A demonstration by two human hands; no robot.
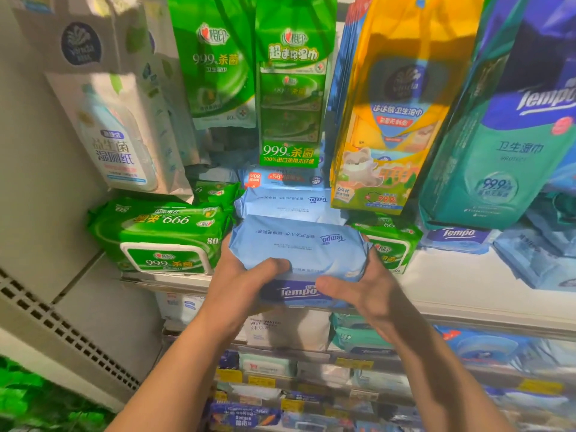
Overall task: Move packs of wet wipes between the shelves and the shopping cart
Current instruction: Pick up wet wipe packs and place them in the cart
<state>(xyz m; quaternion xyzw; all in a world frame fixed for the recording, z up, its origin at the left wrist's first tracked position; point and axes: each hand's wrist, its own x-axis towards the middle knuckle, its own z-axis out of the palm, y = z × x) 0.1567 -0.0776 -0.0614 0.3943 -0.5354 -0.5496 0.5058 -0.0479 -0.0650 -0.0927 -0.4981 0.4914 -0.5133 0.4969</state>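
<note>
Both hands clamp a light-blue Tempo wipes pack [297, 244] at the front edge of a white shelf [461, 275]: the left hand [240, 275] grips its left end, the right hand [367, 291] its right end, thumbs on the front face. A second blue pack [290, 202] lies just behind (green packs [162, 235] flank both sides).

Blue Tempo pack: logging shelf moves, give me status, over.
Left hand and right hand both grip blue Tempo pack at shelf edge. Green packs close on both sides.
</note>
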